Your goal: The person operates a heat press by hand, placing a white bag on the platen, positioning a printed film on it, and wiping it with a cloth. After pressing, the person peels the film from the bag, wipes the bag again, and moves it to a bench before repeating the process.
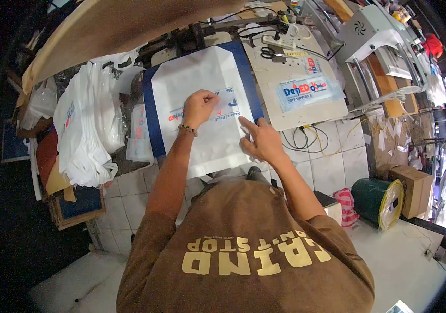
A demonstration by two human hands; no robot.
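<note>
A white bag (202, 78) with a printed logo lies flat on a blue pad (151, 117) in front of me. My left hand (199, 107) rests on the bag's middle with the fingers curled, pinching a clear printed film (228, 101) over the logo. My right hand (259, 140) lies at the bag's right edge, its index finger stretched out and pressing down on the white surface. A beaded bracelet (187, 129) sits on my left wrist.
A stack of white bags (90, 125) stands to the left. To the right, a white work surface (306, 112) carries printed films (304, 89), scissors (271, 52) and a power strip (280, 41). A green roll (377, 201) and a cardboard box (413, 190) sit on the tiled floor.
</note>
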